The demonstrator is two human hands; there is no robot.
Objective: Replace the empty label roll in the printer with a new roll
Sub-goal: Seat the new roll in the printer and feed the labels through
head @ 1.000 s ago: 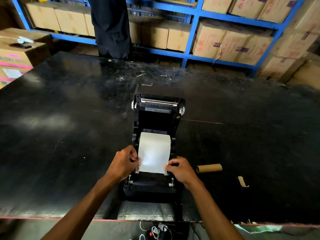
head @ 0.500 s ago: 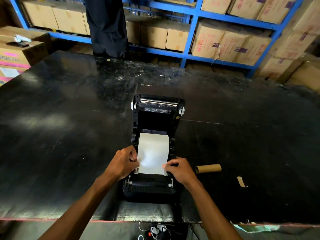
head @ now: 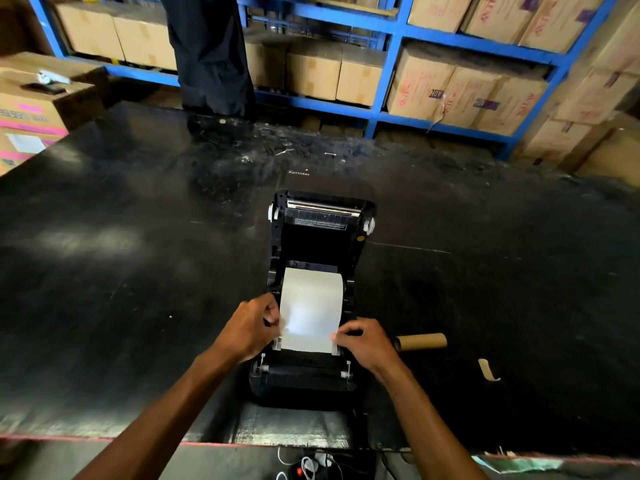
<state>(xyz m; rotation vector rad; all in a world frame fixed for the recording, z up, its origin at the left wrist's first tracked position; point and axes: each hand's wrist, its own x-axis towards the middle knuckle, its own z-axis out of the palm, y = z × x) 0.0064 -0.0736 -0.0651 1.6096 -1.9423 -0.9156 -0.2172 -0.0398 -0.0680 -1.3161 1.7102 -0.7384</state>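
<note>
A black label printer (head: 322, 237) stands on the black table (head: 138, 271) with its lid swung up and back. A white strip of label paper (head: 311, 306) runs from the roll bay toward the front rollers. My left hand (head: 251, 327) pinches the strip's left edge. My right hand (head: 367, 342) pinches its right edge near the front. The roll itself is hidden under the strip. An empty brown cardboard core (head: 420, 341) lies on the table just right of the printer.
A torn scrap of label backing (head: 487, 370) lies right of the core. Cables (head: 311, 465) hang below the table's near edge. A person in dark trousers (head: 211, 53) stands at the far side. Blue racks (head: 388, 64) hold cardboard boxes; more boxes (head: 31, 109) sit at left.
Both hands stay on the paper strip's edges with only slight finger shifts. The strip's lower end sits about where it was. The view has shifted slightly.
</note>
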